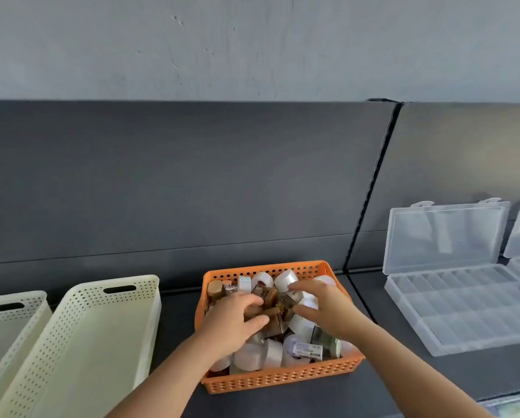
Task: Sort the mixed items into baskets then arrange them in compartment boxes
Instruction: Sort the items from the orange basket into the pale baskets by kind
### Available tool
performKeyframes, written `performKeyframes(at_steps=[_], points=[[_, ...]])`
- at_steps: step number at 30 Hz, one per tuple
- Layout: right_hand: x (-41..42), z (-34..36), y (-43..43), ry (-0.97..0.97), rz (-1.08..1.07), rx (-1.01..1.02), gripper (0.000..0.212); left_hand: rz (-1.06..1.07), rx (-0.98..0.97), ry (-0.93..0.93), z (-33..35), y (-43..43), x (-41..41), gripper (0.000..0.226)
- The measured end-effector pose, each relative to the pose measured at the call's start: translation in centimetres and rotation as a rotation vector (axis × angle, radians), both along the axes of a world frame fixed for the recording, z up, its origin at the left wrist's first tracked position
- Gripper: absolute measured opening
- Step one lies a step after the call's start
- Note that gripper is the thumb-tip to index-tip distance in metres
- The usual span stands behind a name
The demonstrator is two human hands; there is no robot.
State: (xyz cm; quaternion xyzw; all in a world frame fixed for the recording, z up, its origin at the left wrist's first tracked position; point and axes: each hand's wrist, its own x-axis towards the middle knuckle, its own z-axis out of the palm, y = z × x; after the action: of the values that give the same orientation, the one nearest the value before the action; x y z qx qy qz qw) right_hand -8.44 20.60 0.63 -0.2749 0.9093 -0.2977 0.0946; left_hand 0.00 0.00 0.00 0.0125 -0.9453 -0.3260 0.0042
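Evidently sorting is barely begun: inside the orange perforated plastic basket (278, 380), the left hand (237, 322) curls round small brown rolls (271, 297), probably to lift them out. The right hand (323, 312) hovers half-spread beside them, its grip unclear.

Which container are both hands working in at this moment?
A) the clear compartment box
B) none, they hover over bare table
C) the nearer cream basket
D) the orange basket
D: the left hand and right hand both reach into the orange basket, among the mixed items piled there.
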Motion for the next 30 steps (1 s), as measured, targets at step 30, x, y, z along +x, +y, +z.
performKeyframes(at_steps=[30], points=[[4.2,-0.7,-22.9,-0.116,0.392,-0.245,0.041,0.694,0.085,0.032,-0.4,-21.8,11.5,0.045]])
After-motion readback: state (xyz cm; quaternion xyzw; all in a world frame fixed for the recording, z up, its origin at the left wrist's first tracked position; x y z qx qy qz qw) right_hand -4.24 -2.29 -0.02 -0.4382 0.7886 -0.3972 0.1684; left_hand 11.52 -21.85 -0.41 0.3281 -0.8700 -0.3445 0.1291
